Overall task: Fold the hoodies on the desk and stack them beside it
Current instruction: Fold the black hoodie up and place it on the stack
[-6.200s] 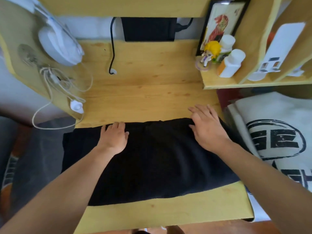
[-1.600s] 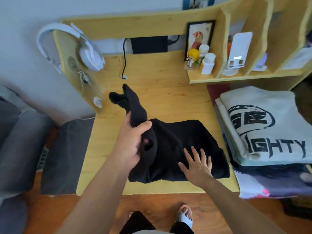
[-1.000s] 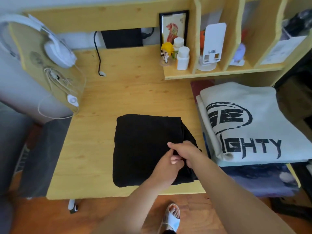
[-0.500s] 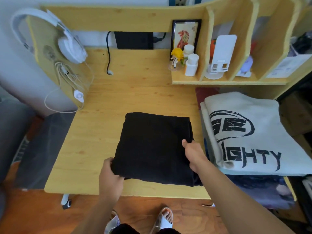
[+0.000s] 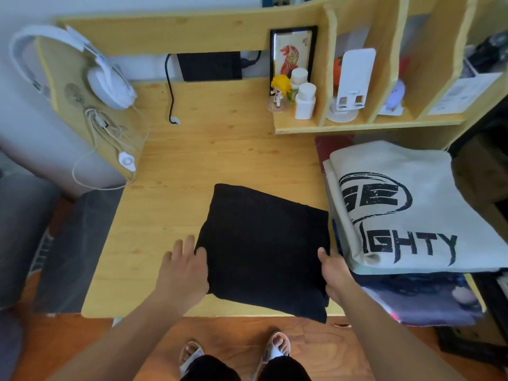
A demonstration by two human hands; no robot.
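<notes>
A black hoodie (image 5: 264, 248), folded into a compact square, lies on the wooden desk (image 5: 209, 160), turned slightly, with its near edge hanging over the desk's front. My left hand (image 5: 181, 273) touches its left edge with the fingers straight on the desk. My right hand (image 5: 335, 273) holds its right edge, thumb on top and fingers hidden beneath. Just to the right, beside the desk, sits a stack of folded hoodies topped by a cream one with black lettering (image 5: 406, 210).
White headphones (image 5: 107, 81) and cables hang on the desk's left side panel. A shelf (image 5: 357, 125) at the back right holds a figurine, white bottles (image 5: 303, 101) and a framed picture. A black cable (image 5: 170, 105) lies at the back. Grey fabric (image 5: 74, 243) sits left of the desk.
The hoodie went from a long strip to a folded square. In the last half second it turned and shifted right toward the stack, and my hands moved to its two sides.
</notes>
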